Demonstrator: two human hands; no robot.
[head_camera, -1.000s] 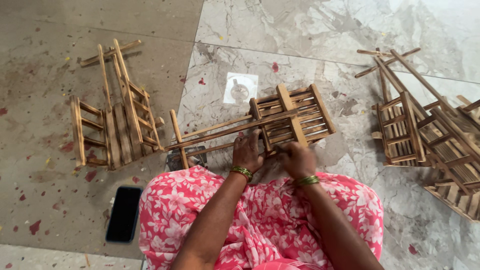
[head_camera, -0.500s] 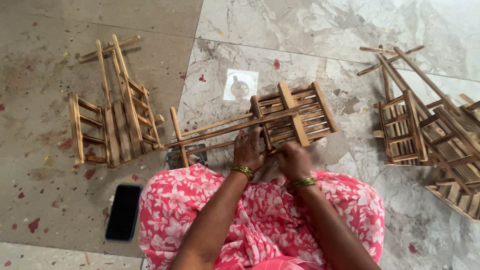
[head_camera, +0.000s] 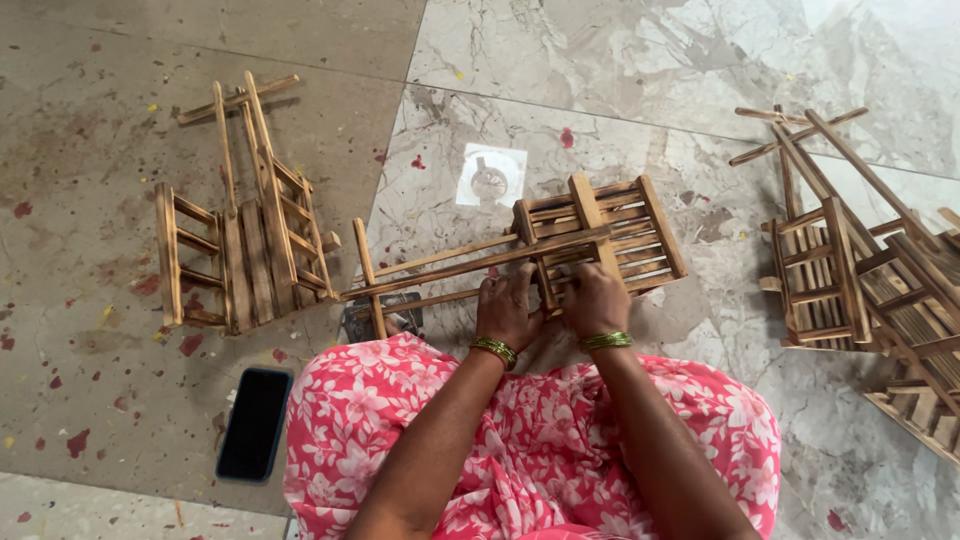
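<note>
Pressing down on a small wooden slatted frame (head_camera: 590, 240), both hands are set side by side at its near edge. The left hand (head_camera: 508, 310) is curled, with its fingers bent onto the slats, and the right hand (head_camera: 593, 298) is curled the same way just beside it. Both are closed on the wood, but how tightly cannot be told, since the fingertips are partly hidden. It looks as if the frame is kept close so that it can be held steady on the floor, right in front of the knees. Long thin sticks (head_camera: 450, 270) are joined to the frame and are stretched out to the left. A green bangle (head_camera: 494, 349) is worn on the left wrist, and another green bangle (head_camera: 607, 341) is worn on the right. A pink flowered dress (head_camera: 540, 440) is spread over the lap below the arms. A dark phone (head_camera: 255, 422) is laid flat on the floor at the left. Farther left, another wooden frame (head_camera: 235, 250) is stood by itself. At the right, a pile of more frames (head_camera: 860, 270) is stacked, well apart from the hands. A marble floor (head_camera: 620, 60) is under it all.
</note>
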